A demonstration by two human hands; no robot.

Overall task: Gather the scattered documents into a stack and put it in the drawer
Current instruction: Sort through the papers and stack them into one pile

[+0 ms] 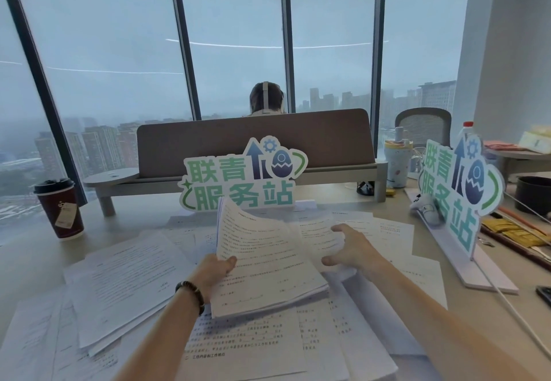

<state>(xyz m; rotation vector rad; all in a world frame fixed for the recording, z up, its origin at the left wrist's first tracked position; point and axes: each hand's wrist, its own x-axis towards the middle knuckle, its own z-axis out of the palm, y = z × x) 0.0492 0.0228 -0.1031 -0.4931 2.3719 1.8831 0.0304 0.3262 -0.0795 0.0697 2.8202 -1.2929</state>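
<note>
Loose printed sheets [244, 342] cover the tabletop's near edge beneath two forearms.
Left hand [216, 273] pinches a raised sheaf of documents [268, 264], collecting; right hand [353, 249], fingers spread, reaches for another page [316, 231]. No drawer visible.

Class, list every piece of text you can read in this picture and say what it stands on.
"联青 服务站": on the centre cut-out sign behind the papers.
"联青 服务站": on the right cut-out sign, seen at an angle.
Printed documents held and scattered: too small to read.
Coffee cup tag: blurred.
</note>
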